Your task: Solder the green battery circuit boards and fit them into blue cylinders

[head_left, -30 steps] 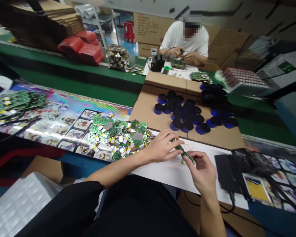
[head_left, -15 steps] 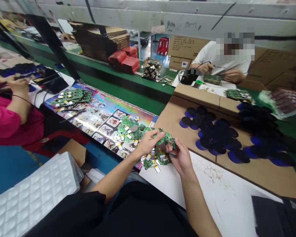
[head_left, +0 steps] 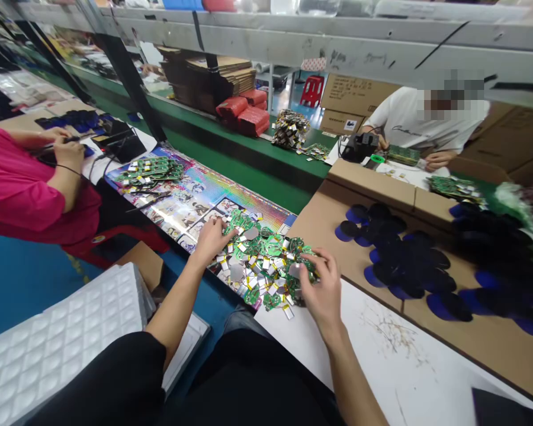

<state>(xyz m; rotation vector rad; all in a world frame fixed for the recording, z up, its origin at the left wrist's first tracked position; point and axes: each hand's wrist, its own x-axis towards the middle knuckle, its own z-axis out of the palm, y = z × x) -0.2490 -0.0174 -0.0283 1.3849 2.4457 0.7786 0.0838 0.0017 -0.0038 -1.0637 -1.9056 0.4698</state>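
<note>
A heap of green circuit boards (head_left: pixel 273 245) with small silver battery packs and grey discs is spread over the printed sheet and the white surface in front of me. At the heap's left edge is my left hand (head_left: pixel 212 241), thumb and fingers apart, with nothing visible in it. On the right side, my right hand (head_left: pixel 325 290) curls its thumb and fingers around a bunch of circuit boards (head_left: pixel 296 284) with a grey disc among them. Its grip is partly hidden by the hand itself.
Dark blue-black round pieces (head_left: pixel 391 254) lie in a cardboard tray (head_left: pixel 313 213) to the right. A second board pile (head_left: pixel 153 170) is at left, near a person in a pink top (head_left: pixel 35 183). Another person (head_left: pixel 421 130) works opposite. White moulded trays (head_left: pixel 80 331) stand at lower left.
My left hand has moved left, away from the right hand, to the heap's left edge. My right hand remains at the right side with the boards. The view has shifted slightly left.
</note>
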